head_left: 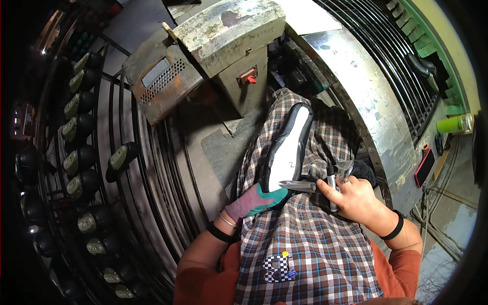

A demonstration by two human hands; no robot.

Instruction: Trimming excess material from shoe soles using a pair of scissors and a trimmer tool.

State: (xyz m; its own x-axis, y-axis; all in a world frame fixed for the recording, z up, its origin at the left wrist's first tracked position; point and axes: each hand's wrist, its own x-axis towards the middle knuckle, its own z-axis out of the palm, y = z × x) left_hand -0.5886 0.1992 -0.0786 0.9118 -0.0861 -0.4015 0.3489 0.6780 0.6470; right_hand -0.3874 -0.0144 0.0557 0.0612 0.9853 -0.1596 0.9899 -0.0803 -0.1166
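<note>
I look down at my own lap, covered by a brown, blue and white checked apron (310,244) with a small black-and-white checkered patch (278,268) near six o'clock.

My left hand (251,202), in a purple and green glove, comes in from seven o'clock and is closed around the lower end of a shoe sole (290,150). The sole is white inside with a black rim, and stands tilted on my lap, its tip pointing toward twelve o'clock.

My right hand (356,198), bare, comes in from four o'clock. Its fingers are curled shut around scissors (297,185) whose metal blades point toward nine o'clock and touch the sole's lower end, just beside my gloved fingers. The same hand also holds a dark marker pen (331,188), upright between the fingers. A black band circles each wrist.

Beyond the sole, at twelve o'clock, stands a worn grey metal machine (229,30) with a red switch (249,79), and a rusty box with a perforated panel (162,81) at eleven o'clock. A shiny metal sheet (356,86) curves down at two o'clock. At nine o'clock, a dark rack (132,152) holds rows of black shoe forms (79,160). A green cup (454,123) sits at three o'clock.
</note>
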